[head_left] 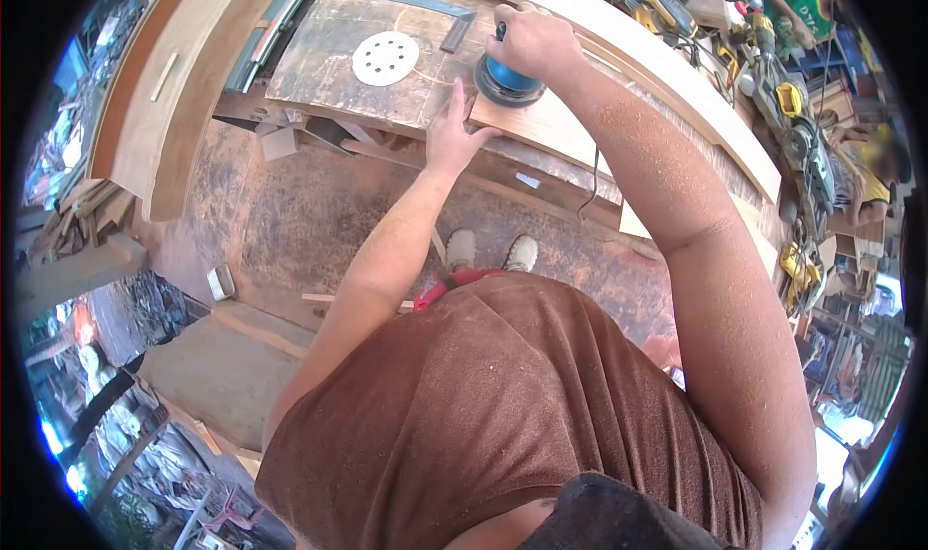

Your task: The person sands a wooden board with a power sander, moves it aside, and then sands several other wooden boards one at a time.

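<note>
My right hand [537, 42] is wrapped over the top of a blue orbital sander [512, 78], its round pad resting at the left end of a pale wooden board [536, 123]. At that board's left end is my left hand [456, 136], fingers stretched out and thumb along the near corner. A white round sanding disc [386, 59] with several holes lies on the worn workbench [319, 72], left of the sander. Behind it lies a try square [425, 7] with a bluish blade. A dark cord [592, 188] hangs over the bench's front edge.
A long pale board [667, 76] runs along the bench's far side. Power tools [667, 9] crowd the back right, where another person in a green top [807, 11] is partly visible. A long wooden piece [184, 86] stands at the left. Wood scraps [97, 212] are piled beside it.
</note>
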Tool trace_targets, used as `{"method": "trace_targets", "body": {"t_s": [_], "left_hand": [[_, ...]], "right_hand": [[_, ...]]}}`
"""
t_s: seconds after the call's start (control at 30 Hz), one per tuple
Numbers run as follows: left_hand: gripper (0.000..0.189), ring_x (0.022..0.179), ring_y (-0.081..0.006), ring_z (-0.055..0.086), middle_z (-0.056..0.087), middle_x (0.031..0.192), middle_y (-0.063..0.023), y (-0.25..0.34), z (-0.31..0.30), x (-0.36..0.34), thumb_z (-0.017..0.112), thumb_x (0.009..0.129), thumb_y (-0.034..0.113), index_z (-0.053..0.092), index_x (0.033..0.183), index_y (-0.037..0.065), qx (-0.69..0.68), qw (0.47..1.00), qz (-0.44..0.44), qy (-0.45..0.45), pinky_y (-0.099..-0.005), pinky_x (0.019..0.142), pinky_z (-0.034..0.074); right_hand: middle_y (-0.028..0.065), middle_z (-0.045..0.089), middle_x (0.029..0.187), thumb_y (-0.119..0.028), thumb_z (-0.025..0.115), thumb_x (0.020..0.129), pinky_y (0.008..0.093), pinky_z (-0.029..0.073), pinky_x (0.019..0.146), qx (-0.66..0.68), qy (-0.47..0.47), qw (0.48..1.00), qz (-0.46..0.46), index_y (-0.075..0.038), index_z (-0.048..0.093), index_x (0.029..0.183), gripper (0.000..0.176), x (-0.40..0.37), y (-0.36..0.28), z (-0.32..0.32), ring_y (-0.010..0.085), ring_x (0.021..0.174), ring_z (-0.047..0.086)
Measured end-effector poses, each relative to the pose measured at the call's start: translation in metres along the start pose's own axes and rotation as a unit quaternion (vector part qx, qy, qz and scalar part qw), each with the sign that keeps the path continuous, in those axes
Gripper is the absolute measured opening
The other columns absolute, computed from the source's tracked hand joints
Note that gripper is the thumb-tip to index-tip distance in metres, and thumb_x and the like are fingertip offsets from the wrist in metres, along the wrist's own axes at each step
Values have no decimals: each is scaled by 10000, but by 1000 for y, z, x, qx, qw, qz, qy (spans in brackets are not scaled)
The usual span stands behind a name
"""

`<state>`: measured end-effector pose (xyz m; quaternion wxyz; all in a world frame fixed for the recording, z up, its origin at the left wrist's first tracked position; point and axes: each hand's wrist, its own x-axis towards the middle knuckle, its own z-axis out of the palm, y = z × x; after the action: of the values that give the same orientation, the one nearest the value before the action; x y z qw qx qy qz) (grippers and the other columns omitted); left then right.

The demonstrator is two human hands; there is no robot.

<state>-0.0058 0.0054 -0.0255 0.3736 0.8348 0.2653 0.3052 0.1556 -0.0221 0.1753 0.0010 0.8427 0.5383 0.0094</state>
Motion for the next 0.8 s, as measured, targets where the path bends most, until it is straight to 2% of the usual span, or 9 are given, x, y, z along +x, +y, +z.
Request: {"method": "trace_targets", "body": {"t_s": [0.2,0.27,0.4,0.47,0.5,0.57,0.63,0.8], "left_hand": [[1214,1214,-320,663,686,1257,-243,-2,0,1,903,697,486,245,1585,-17,23,999,17,21,-409,1001,530],[1203,1214,-310,665,691,1259,-230,1,2,-3,917,689,457,261,1588,0,0,1000,-10,23,-412,1001,527],[1192,1215,-306,665,696,1250,-227,3,0,-2,929,682,420,270,1592,23,11,1000,-3,15,-412,1007,525],[1141,1141,-336,672,714,1217,-165,5,-1,-2,921,676,399,317,1568,23,-5,1000,4,25,-441,967,527],[1141,1141,-336,672,714,1217,-165,6,-2,-1,921,676,399,317,1568,23,-6,1000,5,26,-441,967,527],[1187,1208,-301,670,696,1256,-221,7,-2,-3,936,672,390,277,1593,36,16,1000,-15,10,-413,1004,527],[1190,1207,-297,671,703,1247,-210,6,-1,-4,937,668,393,279,1592,35,11,1000,-15,7,-406,999,529],[1186,1209,-278,671,724,1214,-180,2,3,1,936,664,399,289,1588,33,0,1000,-8,10,-388,988,535]], "right_hand": [[199,656,1257,-405,552,962,486,552,967,-8,-11,1000,11,-140,636,1309,445,-4,11,-1,337,1186,651],[200,657,1255,-406,554,960,488,551,967,4,-20,999,24,-143,635,1311,446,-12,18,2,340,1186,649],[200,654,1257,-417,559,959,492,548,972,21,-19,999,44,-156,614,1341,466,-22,34,1,348,1189,645],[198,651,1259,-420,560,959,491,547,973,16,-20,998,51,-159,605,1352,474,-31,44,1,347,1188,645],[197,649,1262,-424,561,958,491,546,975,11,-23,998,58,-162,597,1362,483,-35,48,-2,346,1188,645],[195,648,1263,-425,560,959,491,544,977,0,-35,997,72,-162,597,1365,484,-43,57,-6,346,1187,645],[193,646,1264,-426,559,960,491,543,979,-10,-48,995,89,-163,596,1367,486,-50,59,-7,346,1186,645],[184,651,1255,-399,570,939,478,539,989,1,-19,999,46,-163,601,1365,489,-40,45,-1,333,1191,642]]}}
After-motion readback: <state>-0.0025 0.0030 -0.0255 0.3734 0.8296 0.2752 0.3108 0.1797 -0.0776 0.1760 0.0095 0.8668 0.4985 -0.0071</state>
